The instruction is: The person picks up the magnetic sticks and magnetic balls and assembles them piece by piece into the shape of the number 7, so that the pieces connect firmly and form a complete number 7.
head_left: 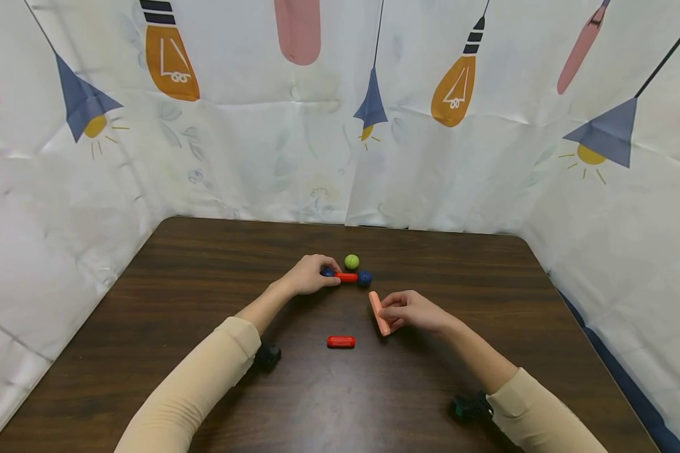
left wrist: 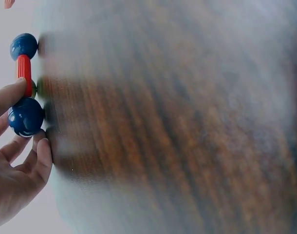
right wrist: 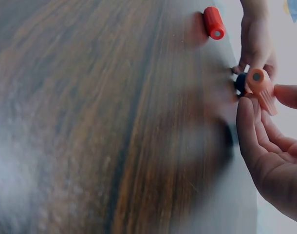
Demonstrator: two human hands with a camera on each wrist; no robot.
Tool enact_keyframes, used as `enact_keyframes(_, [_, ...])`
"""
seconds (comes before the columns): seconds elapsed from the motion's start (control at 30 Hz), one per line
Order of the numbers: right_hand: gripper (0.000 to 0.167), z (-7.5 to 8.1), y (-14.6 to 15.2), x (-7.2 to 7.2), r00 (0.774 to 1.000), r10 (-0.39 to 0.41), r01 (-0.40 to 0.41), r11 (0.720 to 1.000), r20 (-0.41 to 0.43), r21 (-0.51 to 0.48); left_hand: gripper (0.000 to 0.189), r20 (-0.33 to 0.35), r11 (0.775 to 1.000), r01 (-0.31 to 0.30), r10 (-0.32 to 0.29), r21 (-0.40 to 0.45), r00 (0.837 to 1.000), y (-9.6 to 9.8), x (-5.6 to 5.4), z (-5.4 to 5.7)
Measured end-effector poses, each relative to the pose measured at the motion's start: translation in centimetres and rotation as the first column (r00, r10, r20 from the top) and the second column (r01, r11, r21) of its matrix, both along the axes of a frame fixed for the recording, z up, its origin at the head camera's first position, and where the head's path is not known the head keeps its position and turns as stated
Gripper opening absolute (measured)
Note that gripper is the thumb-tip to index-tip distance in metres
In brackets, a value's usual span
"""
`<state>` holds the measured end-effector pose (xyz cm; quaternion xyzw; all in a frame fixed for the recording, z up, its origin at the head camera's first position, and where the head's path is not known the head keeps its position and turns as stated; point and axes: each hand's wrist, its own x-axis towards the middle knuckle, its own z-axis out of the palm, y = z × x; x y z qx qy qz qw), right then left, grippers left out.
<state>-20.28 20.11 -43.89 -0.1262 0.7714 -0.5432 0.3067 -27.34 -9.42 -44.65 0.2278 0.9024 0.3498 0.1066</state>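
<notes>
Gripping a blue-ended red bar (head_left: pixel 347 277) on the worktop (head_left: pixel 459 270) with left hand (head_left: pixel 307 275), pinching an orange bar (head_left: pixel 376 306) near it with right hand (head_left: pixel 419 310). Could roll the adjacent green ball (head_left: pixel 351 262) by a nudge, or drop the orange bar by loosening.

Ribbed bright-red short rod (head_left: pixel 348 277), plastic-looking, bore a glossy dark-blue ball (head_left: pixel 364 279) on each end; the three formed a straight piece lying crosswise on the dark brown wood-grain table (head_left: pixel 226 251), gripped near its left end by the left hand (head_left: pixel 311 275). Ribbed peach-orange rod (head_left: pixel 376 306), grey disc visible in one end face, was pinched by the right hand (head_left: pixel 410 311), slanting from far left to near right, close to the right-hand ball but apart from it.
</notes>
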Motion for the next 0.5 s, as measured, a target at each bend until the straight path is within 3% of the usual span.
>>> enact_keyframes(0.5, [0.033,-0.7,-1.4,-0.3,0.985,-0.070,0.094,0.984,0.156,-0.152,0.017,0.000,1.000,-0.005,0.005,-0.008,1.000,0.1,0.0,0.1])
